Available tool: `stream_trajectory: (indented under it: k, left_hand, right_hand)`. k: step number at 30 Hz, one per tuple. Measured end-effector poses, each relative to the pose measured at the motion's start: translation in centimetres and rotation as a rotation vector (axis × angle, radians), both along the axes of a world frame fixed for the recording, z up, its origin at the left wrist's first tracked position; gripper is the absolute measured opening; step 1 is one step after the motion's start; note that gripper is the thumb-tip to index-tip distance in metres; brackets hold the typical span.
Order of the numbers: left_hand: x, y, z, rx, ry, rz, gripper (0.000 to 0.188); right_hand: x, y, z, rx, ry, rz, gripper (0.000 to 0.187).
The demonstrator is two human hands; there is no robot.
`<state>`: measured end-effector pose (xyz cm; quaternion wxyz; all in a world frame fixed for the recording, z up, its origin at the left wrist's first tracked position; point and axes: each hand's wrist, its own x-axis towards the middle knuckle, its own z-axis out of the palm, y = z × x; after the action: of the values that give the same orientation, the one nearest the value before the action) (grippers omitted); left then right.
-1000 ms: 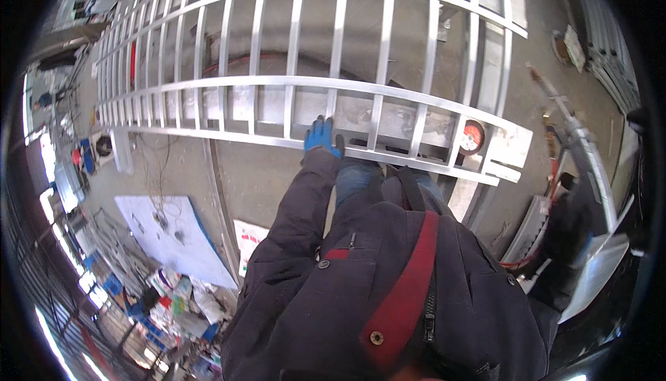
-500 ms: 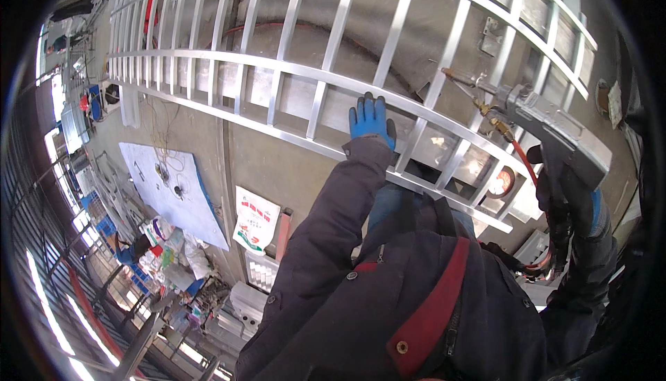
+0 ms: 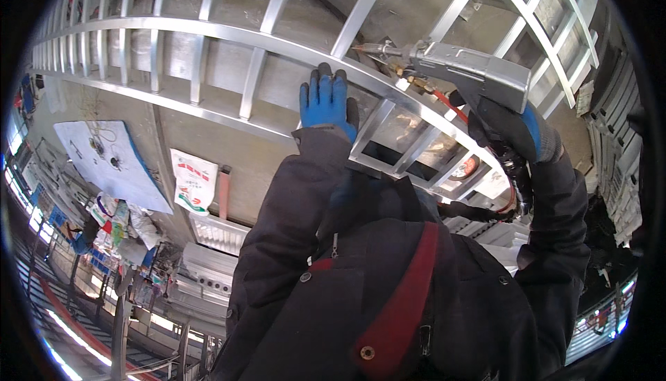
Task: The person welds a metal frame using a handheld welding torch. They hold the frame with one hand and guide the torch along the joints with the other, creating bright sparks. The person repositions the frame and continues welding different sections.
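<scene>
- Rests or hovers the left hand (image 3: 326, 106) palm down over the near side of a silver ladder-like frame (image 3: 208, 28), fingers outstretched, gripping nothing; cannot tell how firmly pressed.
- Wraps the right hand (image 3: 510, 126) round the grip of a grey power tool (image 3: 475, 69), well apart from the left.
- Aims the tool leftward above the frame, nose near a rung-and-rail joint just beyond the left fingertips; cannot tell whether touching.
- For good handling, keep the left fingers out of line with the nose and press on solid rail rather than over a gap.
- Square the nose to the metal before squeezing, wrist firm, to lessen any risk of skidding.
- Guide the red hose (image 3: 449, 106) clear of rungs and sleeve; a snag could pull the aim off.
- See the frame stretching from upper left to right, ahead of the body, with a red-and-white disc (image 3: 465, 168) near its right end.
- Note, farther out on the grey floor (image 3: 208, 131), a white sack (image 3: 194, 181) and a pale board (image 3: 132, 185) to the left, and long metal pieces (image 3: 616, 131) at far right.
</scene>
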<state>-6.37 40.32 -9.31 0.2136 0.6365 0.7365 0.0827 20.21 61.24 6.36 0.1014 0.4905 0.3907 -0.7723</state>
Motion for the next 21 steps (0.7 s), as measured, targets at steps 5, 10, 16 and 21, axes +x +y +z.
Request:
stream_trajectory:
  k: [5, 10, 16, 21]
  left_hand:
    - [0.0, 0.2, 0.1, 0.008, -0.037, 0.027, 0.059]
    - [-0.1, 0.3, 0.1, -0.010, -0.043, 0.028, 0.060]
    - [-0.3, 0.3, 0.1, -0.032, -0.075, 0.049, 0.062]
    - [-0.4, 0.0, -0.1, 0.000, -0.073, 0.054, 0.062]
  right_hand:
    - [-1.1, -0.4, -2.6, 0.042, 0.062, -0.001, 0.045]
    - [-2.1, 0.2, -3.8, 0.022, 0.068, 0.016, 0.043]
    - [-3.0, 0.5, -4.4, -0.016, 0.052, 0.011, 0.044]
    - [-2.9, 0.5, -5.1, 0.031, 0.051, 0.089, 0.045]
